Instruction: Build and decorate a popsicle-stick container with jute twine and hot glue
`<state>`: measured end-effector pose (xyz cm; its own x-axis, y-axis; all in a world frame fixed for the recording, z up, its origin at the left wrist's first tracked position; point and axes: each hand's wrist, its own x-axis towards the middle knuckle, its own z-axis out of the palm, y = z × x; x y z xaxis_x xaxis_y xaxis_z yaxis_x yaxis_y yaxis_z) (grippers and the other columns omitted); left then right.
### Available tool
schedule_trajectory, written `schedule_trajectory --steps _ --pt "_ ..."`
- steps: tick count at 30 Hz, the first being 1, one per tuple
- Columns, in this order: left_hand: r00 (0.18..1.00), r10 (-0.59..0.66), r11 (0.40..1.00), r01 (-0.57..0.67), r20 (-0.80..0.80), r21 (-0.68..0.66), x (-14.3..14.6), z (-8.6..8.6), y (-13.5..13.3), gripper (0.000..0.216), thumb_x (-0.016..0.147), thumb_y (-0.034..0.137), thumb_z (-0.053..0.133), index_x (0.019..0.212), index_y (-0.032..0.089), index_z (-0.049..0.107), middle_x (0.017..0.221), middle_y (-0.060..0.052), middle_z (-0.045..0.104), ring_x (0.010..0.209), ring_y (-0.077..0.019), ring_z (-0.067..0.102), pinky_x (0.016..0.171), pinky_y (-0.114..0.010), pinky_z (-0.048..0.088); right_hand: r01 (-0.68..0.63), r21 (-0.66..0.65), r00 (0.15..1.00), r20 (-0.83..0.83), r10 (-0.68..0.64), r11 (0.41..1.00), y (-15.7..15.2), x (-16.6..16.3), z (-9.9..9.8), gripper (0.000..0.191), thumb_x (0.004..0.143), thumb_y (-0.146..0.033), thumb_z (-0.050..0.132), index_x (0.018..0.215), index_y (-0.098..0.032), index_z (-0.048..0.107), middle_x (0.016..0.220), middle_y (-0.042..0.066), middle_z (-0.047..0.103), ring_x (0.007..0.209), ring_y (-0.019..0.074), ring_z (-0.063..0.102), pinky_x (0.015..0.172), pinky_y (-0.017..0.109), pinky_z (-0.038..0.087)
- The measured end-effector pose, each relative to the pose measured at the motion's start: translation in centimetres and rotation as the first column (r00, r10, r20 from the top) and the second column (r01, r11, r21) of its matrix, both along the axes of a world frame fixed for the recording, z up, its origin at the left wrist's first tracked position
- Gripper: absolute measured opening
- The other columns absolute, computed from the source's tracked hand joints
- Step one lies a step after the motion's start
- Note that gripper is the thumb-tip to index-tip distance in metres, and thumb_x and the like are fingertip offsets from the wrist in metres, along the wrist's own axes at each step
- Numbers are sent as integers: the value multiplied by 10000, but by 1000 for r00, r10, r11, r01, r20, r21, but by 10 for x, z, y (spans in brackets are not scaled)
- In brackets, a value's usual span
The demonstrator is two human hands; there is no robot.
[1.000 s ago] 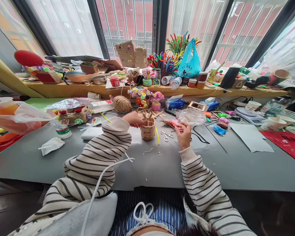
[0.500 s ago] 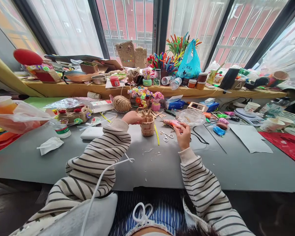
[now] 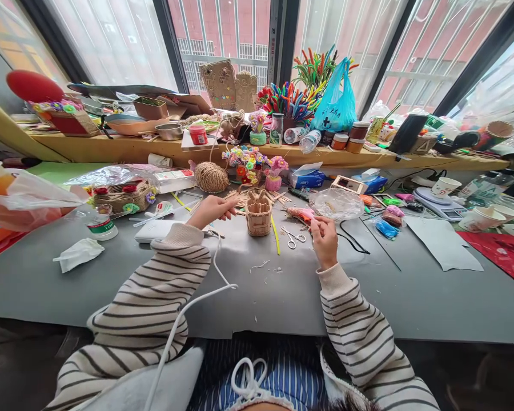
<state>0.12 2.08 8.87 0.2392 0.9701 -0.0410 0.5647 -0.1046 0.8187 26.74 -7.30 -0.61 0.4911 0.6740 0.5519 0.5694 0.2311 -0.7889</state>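
A small basket made of wooden sticks [image 3: 258, 215] stands on the grey table [image 3: 257, 285] in front of me. My left hand [image 3: 214, 209] rests just left of it, fingers curled and pointing at the loose wooden sticks [image 3: 240, 200] behind the basket. My right hand [image 3: 324, 235] is to the right of the basket, its fingers pinched together on something small I cannot make out. Small scissors [image 3: 292, 236] lie between the basket and my right hand. A yellow strip [image 3: 275, 234] lies beside the basket.
A ball of twine [image 3: 212, 177], small flower pots [image 3: 273, 174], a clear plastic bag [image 3: 336, 204], coloured clay packets [image 3: 383, 225], paper cups [image 3: 482, 217], a woven basket [image 3: 120, 197] and a white tissue [image 3: 77, 254] crowd the table. The wooden sill [image 3: 257, 154] behind holds jars, pipe cleaners [image 3: 289, 103] and a blue bag [image 3: 336, 103].
My left hand has drawn back from the top of the stick basket to its left side. My right hand stayed in place, still pinched. The camera tilted slightly.
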Motion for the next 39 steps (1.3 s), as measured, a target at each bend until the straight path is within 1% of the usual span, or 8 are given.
schedule_trajectory --steps 4,7,9,15,29,32,36,39 --pt "984 58 990 -79 169 116 -12 -24 3 541 681 611 486 834 116 641 782 -88 684 695 -134 616 642 -232 485 -29 -18 1000 8 29 999 -7 -2 3 326 799 -416 462 621 -178 596 914 90 565 935 198 550 772 335 462" --pt "971 -8 988 -30 240 154 -6 -31 11 612 668 610 513 1015 113 594 1048 -128 653 919 -172 612 784 -268 482 -52 -38 998 16 52 998 -10 -4 4 314 804 -404 465 636 -177 601 930 93 563 925 198 551 708 316 473" --pt "966 -85 986 46 243 161 3 -27 18 571 658 561 571 1023 122 604 1106 -121 636 991 -185 588 846 -282 460 -68 -51 997 24 70 996 -11 -5 3 306 810 -393 466 645 -175 603 942 93 561 918 194 553 685 303 475" --pt "946 -288 953 268 146 140 29 -5 42 385 617 406 665 892 137 678 935 -77 698 861 -183 625 799 -300 482 -90 -70 995 46 94 993 -15 -9 5 283 820 -364 472 648 -176 596 952 90 558 932 191 554 738 315 472" --pt "948 -319 901 307 -11 307 39 -2 42 245 731 327 580 877 155 677 870 -61 689 801 -170 621 770 -294 486 -123 -139 986 94 137 983 -21 -14 6 237 830 -323 481 663 -202 599 966 71 558 984 205 542 867 375 412" --pt "951 -302 844 301 -69 444 36 1 34 170 750 304 588 822 190 690 878 -56 661 840 -173 576 811 -319 440 -121 -154 986 92 136 981 -22 -14 7 233 831 -320 480 664 -209 599 972 68 555 984 203 541 870 374 408" --pt "927 -245 639 374 -284 672 34 0 23 154 779 296 585 748 205 705 828 -53 622 829 -175 519 768 -323 413 -132 -171 983 101 151 976 -23 -14 7 224 829 -314 484 665 -216 599 976 63 556 982 200 539 873 371 403" --pt "909 -189 624 403 -371 670 38 -1 19 161 774 318 594 739 222 719 784 -49 608 776 -171 489 725 -317 392 -131 -187 983 104 152 974 -24 -14 7 219 828 -313 483 669 -219 601 985 65 557 985 204 539 871 373 406"
